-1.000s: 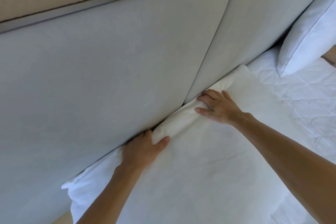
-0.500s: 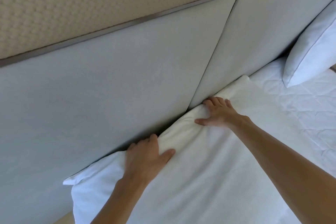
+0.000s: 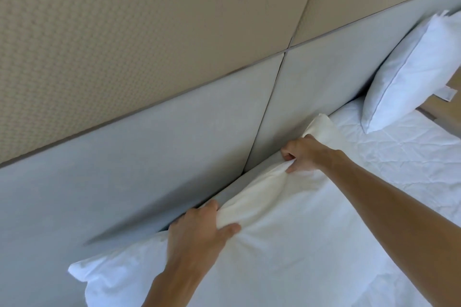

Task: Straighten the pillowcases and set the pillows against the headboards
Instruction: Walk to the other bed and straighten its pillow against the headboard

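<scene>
A large white pillow (image 3: 287, 252) lies on the bed with its far edge along the grey padded headboard (image 3: 149, 169). My left hand (image 3: 197, 232) grips that far edge, thumb on top, and the fabric bunches under it. Farther right along the same edge, my right hand (image 3: 303, 154) pinches the pillowcase with curled fingers. Between the hands the edge is lifted slightly off the headboard. A second white pillow (image 3: 409, 75) leans upright against the headboard at the far right.
The quilted white mattress cover (image 3: 399, 157) shows to the right of the near pillow. Above the headboard is a beige textured wall panel (image 3: 124, 45). A strip of wooden floor (image 3: 446, 107) appears at the right edge, beyond the bed.
Both hands have gone from lying flat on the pillow's far edge to gripping it, bunching the fabric. The edge has pulled slightly away from the headboard. The view has tilted up and right.
</scene>
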`<action>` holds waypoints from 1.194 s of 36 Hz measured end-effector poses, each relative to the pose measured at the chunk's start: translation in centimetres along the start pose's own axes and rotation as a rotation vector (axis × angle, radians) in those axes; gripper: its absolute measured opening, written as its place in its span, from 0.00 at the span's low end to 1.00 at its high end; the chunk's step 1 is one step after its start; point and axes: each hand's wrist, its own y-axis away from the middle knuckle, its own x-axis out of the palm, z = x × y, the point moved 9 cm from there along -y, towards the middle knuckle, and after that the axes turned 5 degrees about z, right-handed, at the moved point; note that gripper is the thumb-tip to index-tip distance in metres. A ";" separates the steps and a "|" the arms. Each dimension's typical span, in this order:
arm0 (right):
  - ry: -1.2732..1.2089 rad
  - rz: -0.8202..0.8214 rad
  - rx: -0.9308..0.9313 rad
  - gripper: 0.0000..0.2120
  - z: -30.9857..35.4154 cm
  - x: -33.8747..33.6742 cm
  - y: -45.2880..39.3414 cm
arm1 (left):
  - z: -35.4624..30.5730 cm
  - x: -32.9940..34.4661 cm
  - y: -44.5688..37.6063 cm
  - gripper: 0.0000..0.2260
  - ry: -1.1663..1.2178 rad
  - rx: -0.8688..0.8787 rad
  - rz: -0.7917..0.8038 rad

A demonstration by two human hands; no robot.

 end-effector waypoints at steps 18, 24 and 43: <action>-0.129 -0.302 0.032 0.25 -2.4 -17.0 9.1 | -5.7 -10.6 0.6 0.24 0.018 -0.001 -0.159; -0.142 -0.402 0.031 0.25 -1.0 -17.7 8.5 | -5.2 -13.2 0.9 0.18 -0.089 -0.003 -0.284; -0.065 -0.559 -0.107 0.12 2.0 -14.7 11.2 | -0.7 -16.0 5.8 0.13 -0.300 -0.042 -0.367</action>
